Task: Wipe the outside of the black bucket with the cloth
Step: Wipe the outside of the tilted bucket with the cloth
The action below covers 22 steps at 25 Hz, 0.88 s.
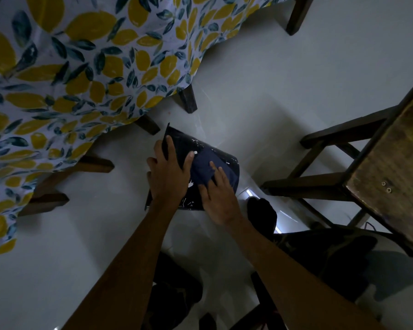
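The black bucket (188, 145), flecked with white marks, lies on its side on the pale floor in the middle of the head view. My left hand (168, 173) grips its rim end, fingers spread over the edge. A dark blue cloth (206, 163) is draped on the bucket's upper side. My right hand (218, 197) presses flat on the cloth's near part, fingers apart. The bucket's underside and mouth are hidden.
A table with a lemon-print cloth (69, 79) hangs over the left, its dark wooden legs (188, 98) just beyond the bucket. A wooden chair (379, 167) stands at the right. My legs (320, 253) are below, near the bucket.
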Each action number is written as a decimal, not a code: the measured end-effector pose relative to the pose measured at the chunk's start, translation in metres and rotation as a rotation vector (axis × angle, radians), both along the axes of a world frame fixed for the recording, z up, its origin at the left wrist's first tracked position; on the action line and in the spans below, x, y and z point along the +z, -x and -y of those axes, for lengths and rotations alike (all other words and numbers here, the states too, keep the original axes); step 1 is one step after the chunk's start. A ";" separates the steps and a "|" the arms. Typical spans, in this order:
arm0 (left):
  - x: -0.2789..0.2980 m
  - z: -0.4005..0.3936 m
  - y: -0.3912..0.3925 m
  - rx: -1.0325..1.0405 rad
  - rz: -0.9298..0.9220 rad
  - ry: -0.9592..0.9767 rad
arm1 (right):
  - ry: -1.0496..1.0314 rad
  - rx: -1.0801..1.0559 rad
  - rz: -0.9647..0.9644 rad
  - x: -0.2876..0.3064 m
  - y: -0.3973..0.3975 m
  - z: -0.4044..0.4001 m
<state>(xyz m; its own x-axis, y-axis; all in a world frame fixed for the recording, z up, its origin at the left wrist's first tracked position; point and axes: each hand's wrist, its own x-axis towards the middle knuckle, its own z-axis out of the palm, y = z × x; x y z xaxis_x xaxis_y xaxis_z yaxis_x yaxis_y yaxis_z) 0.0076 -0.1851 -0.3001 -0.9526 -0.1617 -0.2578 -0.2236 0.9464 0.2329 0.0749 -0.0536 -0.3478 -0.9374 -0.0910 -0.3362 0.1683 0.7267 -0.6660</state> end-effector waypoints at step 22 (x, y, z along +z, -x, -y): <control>-0.007 0.041 0.011 -0.177 -0.005 -0.212 | -0.139 0.118 0.043 -0.014 0.028 -0.019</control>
